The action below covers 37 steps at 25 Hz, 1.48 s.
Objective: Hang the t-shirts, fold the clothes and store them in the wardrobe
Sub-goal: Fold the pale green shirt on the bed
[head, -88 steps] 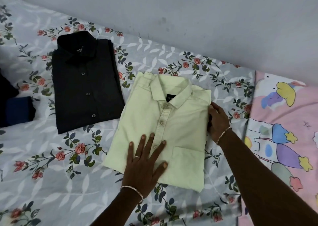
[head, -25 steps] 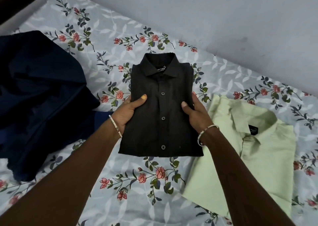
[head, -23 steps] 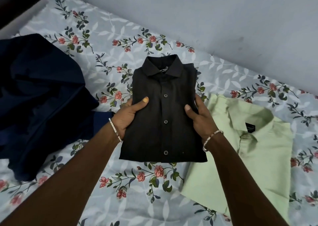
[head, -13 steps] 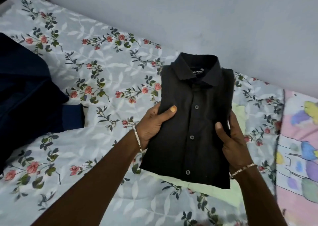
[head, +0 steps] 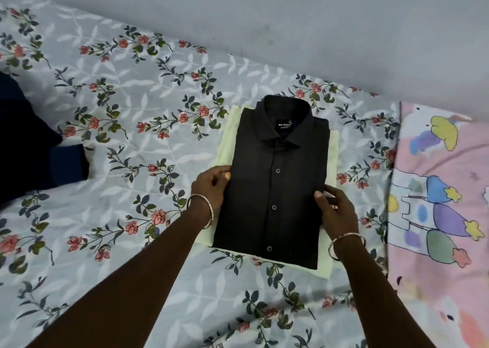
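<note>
- I saw the black shirt [head: 272, 183] shifted from beside the green shirt [head: 225, 146] to atop it.
- Left hand [head: 211, 186], right hand [head: 336, 210]: fingers pinched its side edges.
- I judged the pile wardrobe-ready.

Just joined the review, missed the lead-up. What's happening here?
A person is stacking folded shirts on a bed with a floral sheet. The folded black shirt lies on top of the folded pale green shirt, its collar toward the wall. The left hand pinches the black shirt's left edge and the right hand its right edge, thumbs on top. A dark navy garment lies loose at the left; a pink cartoon blanket is at the right. No wardrobe is in view.
</note>
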Available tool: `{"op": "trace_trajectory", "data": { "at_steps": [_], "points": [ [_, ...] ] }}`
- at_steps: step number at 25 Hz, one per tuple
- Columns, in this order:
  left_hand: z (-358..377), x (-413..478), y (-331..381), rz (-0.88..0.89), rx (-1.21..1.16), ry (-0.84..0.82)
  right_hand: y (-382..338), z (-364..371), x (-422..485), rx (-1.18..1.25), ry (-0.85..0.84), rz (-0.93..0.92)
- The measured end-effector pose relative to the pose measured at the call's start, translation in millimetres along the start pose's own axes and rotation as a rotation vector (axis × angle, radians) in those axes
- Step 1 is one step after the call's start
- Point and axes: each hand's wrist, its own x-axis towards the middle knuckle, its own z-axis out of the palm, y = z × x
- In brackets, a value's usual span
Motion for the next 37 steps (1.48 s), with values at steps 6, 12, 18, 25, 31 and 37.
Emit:
{"op": "trace_trajectory", "data": {
  "at_steps": [6, 12, 18, 25, 31, 37],
  "points": [
    [-4, 17, 13, -0.185, 0.193, 0.160, -11, -16, 10, -0.076, 0.034, 0.210],
    [-5, 36, 21, -0.154, 0.051, -0.213, -31, 3, 28, 0.101, -0.175, 0.096],
    [-20, 30, 38, 0.027, -0.125, -0.194, -42, 22, 21, -0.009, -0.024, -0.154],
    [-147, 73, 55, 0.146, -0.287, -0.004, -141, 117, 18, 0.179, -0.090, -0.308],
    [-251, 117, 28, 0.240, -0.037, 0.147, -196, 239, 19, 0.144, -0.190, -0.331],
    [-318, 65, -7, 0.390, 0.698, 0.599, -157, 272, 1, -0.042, -0.013, -0.181]
  ]
}}
